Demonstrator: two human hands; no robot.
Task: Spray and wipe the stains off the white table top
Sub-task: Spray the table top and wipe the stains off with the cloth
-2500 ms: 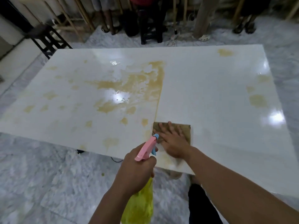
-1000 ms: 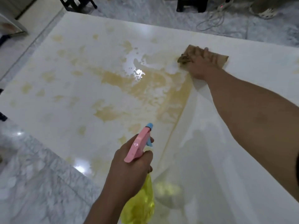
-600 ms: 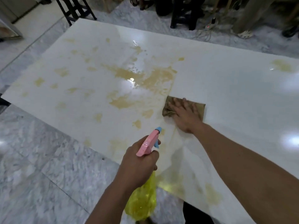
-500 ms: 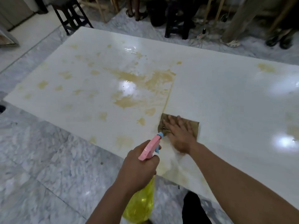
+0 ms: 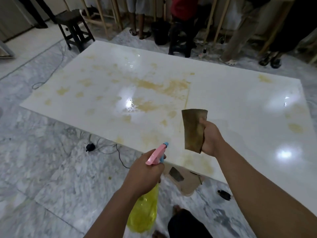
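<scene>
Cloth's up off the table, sprayer's aimed — looks like a pause between wipes.

Right hand [image 5: 210, 140] is curled around a stained brown cloth [image 5: 193, 128], holding it in the air above the near edge of the white table [image 5: 240, 93]. Left hand [image 5: 143, 176] grips the spray bottle [image 5: 145, 208], with its pink head pointing at the table and the yellow body hanging below the hand, off the near edge. The right side looks mostly clean, but yellow-brown stains [image 5: 159, 86] cover the left half and a smear sits right at the near edge. My guess is the next move is a fresh spray on that stained half — then the cloth goes back down flat to wipe leftward.
</scene>
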